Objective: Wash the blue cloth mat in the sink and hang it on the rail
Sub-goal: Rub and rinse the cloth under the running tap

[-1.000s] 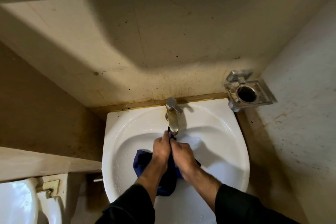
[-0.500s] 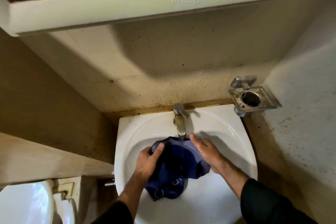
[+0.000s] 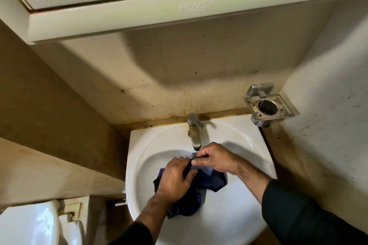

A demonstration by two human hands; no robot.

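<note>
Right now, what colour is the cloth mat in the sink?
Dark blue cloth mat with small pale markings, seen in the head view.

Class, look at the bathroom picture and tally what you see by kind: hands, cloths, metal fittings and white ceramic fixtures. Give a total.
Hands: 2, the left hand and the right hand
Cloths: 1, the blue cloth mat
Metal fittings: 2, the tap and the wall holder
White ceramic fixtures: 2, the sink and the toilet
Total: 7
</note>
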